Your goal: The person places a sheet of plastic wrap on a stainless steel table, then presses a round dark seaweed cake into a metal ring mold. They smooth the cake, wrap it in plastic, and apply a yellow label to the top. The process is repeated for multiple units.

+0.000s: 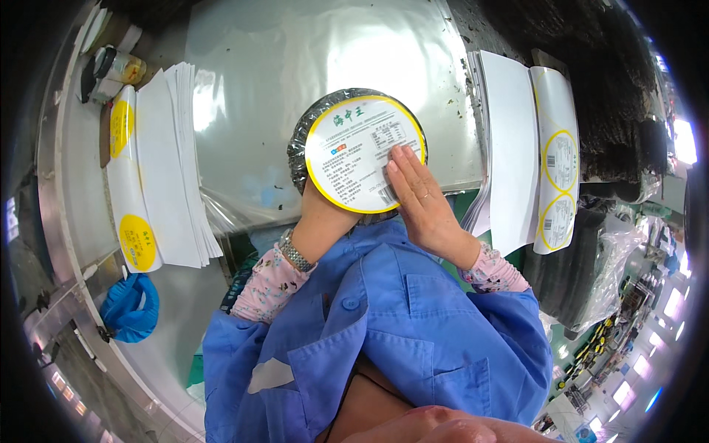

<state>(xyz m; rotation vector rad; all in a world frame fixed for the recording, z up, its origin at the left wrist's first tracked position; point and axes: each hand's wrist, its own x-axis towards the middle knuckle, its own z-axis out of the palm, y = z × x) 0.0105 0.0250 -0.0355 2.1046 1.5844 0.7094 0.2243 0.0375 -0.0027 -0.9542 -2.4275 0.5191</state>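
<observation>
A round, dark package [297,138] wrapped in shiny clear film is held up in front of my chest. On its upper face lies a large round white label [346,166] with a yellow border and printed writing. My left hand [327,207] supports the package from below; its fingers are hidden under it. My right hand [418,196] lies flat on the label's right side, fingers straight and close together, its thumb out of sight. The package is just above the near edge of a table covered with clear plastic film [255,155].
Fanned white sheets [171,166] and a strip of yellow labels [133,183] lie at the left, with a jar [124,66] beyond. More white sheets [509,138] and round-label strips [556,166] lie at the right, beside stacked dark sheets [615,99]. A blue cloth item [130,307] hangs lower left.
</observation>
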